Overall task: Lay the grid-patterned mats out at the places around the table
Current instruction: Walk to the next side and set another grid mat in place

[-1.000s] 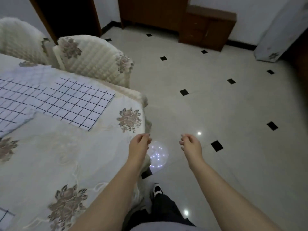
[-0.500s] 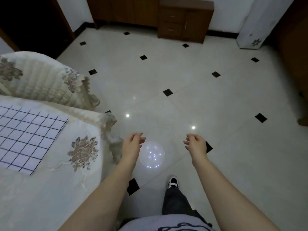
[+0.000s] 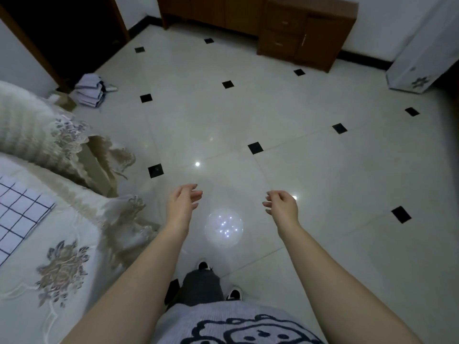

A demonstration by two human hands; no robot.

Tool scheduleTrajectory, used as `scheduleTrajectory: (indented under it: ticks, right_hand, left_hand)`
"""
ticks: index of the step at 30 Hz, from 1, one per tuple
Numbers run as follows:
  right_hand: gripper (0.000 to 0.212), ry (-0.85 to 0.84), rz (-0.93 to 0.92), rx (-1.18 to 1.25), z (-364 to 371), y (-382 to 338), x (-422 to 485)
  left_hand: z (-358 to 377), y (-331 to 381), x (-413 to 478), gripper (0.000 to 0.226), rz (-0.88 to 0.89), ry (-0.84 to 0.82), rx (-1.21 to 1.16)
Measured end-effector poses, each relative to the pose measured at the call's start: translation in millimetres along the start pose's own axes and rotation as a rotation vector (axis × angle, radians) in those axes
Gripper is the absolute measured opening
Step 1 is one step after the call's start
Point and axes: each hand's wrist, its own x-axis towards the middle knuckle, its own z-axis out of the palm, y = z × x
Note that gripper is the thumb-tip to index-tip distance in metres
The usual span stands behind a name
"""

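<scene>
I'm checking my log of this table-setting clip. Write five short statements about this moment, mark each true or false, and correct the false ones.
1. The left hand and the right hand both hold nothing. True.
2. A grid-patterned mat lies on the floral tablecloth. True.
3. The left hand rests on the tablecloth. False: it hangs over the tiled floor, clear of the cloth.
4. The wooden cabinet has a drawer pulled out. False: its drawers and door are shut.
5. A pile of folded cloth lies on the floor by the dark doorway. True.
</scene>
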Motion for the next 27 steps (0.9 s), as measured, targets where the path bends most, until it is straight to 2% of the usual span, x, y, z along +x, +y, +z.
scheduleTrajectory:
  ticks: [12,21,27]
  right_hand:
    - [0.016,-0.129,-0.03,-0.084,96,-80,132]
    - [0.016,-0.299,-0.126,-0.166,244,-201,224]
    - [0.017,-0.449,-0.143,-0.208,332,-245,248]
  left_hand:
    - [33,50,138,0.018,-0.043,0.113,-0.116]
    - [12,148,273,0.015,-0.025,0.295,-0.271]
    - [-15,188,325,0.017,-0.015,0.425,-0.374]
